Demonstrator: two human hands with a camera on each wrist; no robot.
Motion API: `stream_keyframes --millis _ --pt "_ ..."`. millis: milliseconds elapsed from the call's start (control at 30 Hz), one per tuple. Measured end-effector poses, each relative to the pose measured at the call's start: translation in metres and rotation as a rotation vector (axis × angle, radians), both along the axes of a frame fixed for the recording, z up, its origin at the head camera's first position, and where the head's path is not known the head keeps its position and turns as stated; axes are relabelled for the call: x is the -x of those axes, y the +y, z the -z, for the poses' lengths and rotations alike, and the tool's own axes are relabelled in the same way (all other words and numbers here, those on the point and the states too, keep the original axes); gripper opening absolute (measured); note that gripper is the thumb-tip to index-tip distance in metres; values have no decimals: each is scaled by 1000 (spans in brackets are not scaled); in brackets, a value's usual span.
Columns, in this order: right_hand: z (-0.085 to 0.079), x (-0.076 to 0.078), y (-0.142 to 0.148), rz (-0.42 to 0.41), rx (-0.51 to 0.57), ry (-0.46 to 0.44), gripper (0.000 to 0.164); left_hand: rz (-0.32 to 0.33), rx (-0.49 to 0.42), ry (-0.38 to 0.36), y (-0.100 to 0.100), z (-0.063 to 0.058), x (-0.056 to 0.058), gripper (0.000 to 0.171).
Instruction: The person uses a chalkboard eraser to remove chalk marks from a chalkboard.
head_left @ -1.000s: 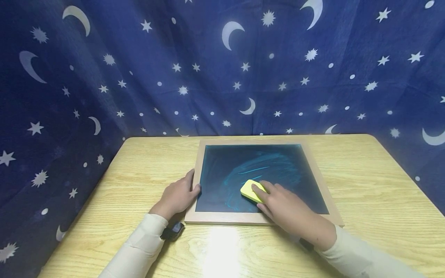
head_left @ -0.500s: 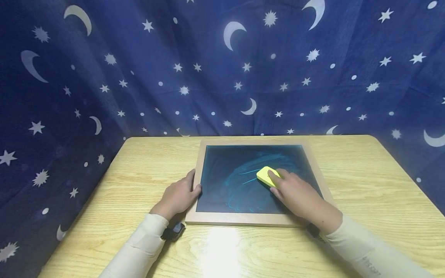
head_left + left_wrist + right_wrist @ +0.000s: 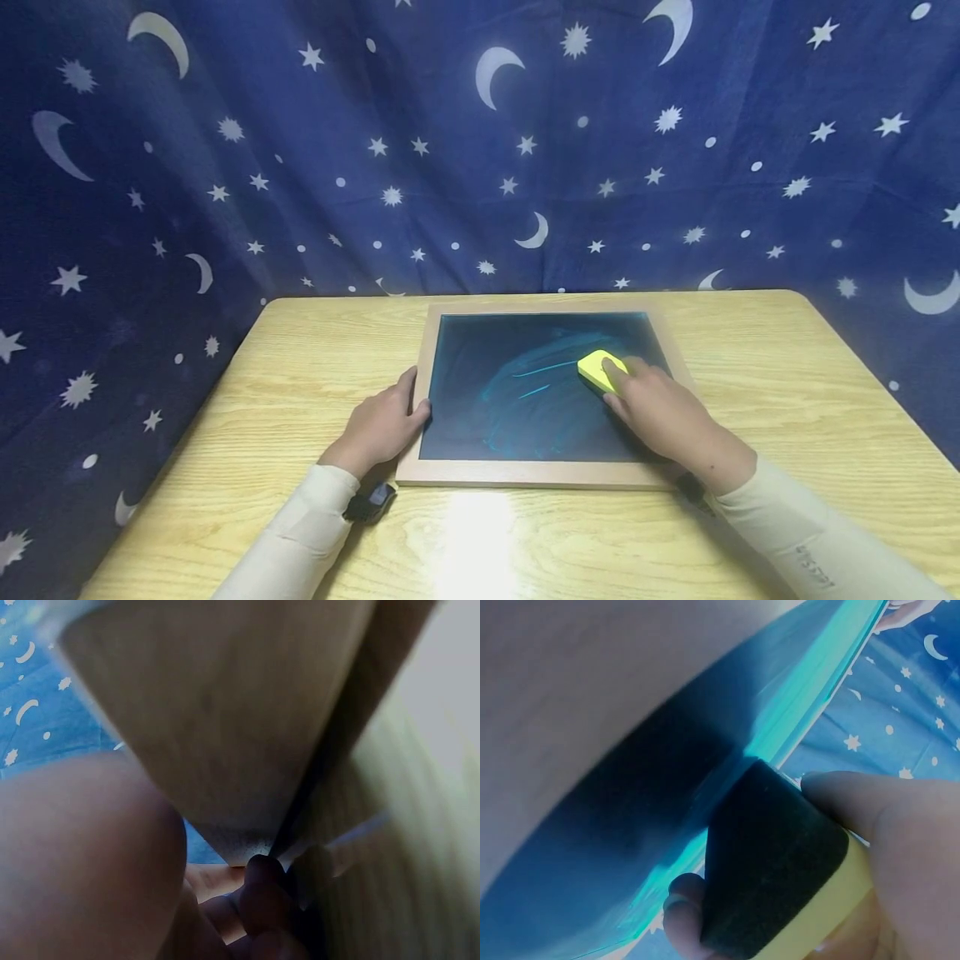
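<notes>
A wood-framed blackboard (image 3: 465, 417) lies on the table, smeared with blue chalk. Two brighter blue strokes cross its middle. My right hand (image 3: 663, 412) holds a yellow board eraser (image 3: 600, 367) over the right part of the board. Thumb and fingers grip its sides. In the right wrist view the eraser's dark felt face (image 3: 772, 862) shows, so at least part of it is off the surface. At the board's left edge my left hand (image 3: 380, 425) grips the frame. The left wrist view shows the frame's side (image 3: 217, 712) between thumb and fingers, some fingers partly hidden.
The light wooden table (image 3: 307, 358) extends around the board on every side. A dark blue curtain (image 3: 450, 100) with moons and stars hangs behind the table and along its left. A black wrist device (image 3: 370, 504) sits beneath my left wrist.
My right hand has carried the eraser up and to the right, from the board's lower middle to its right part. More of the chalk strokes shows. My left hand stays at the frame.
</notes>
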State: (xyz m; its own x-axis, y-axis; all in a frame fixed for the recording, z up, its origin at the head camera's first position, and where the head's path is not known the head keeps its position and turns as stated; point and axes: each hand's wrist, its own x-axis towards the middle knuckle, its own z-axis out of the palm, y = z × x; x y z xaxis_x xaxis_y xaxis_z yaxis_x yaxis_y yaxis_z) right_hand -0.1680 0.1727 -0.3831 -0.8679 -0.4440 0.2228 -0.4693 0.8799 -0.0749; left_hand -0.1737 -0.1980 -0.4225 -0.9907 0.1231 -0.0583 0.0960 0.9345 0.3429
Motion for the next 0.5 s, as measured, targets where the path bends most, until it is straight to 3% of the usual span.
stream_keyframes --millis 500 --pt "0 -1 -12 -17 -12 20 47 3 -8 2 0 -1 0 69"
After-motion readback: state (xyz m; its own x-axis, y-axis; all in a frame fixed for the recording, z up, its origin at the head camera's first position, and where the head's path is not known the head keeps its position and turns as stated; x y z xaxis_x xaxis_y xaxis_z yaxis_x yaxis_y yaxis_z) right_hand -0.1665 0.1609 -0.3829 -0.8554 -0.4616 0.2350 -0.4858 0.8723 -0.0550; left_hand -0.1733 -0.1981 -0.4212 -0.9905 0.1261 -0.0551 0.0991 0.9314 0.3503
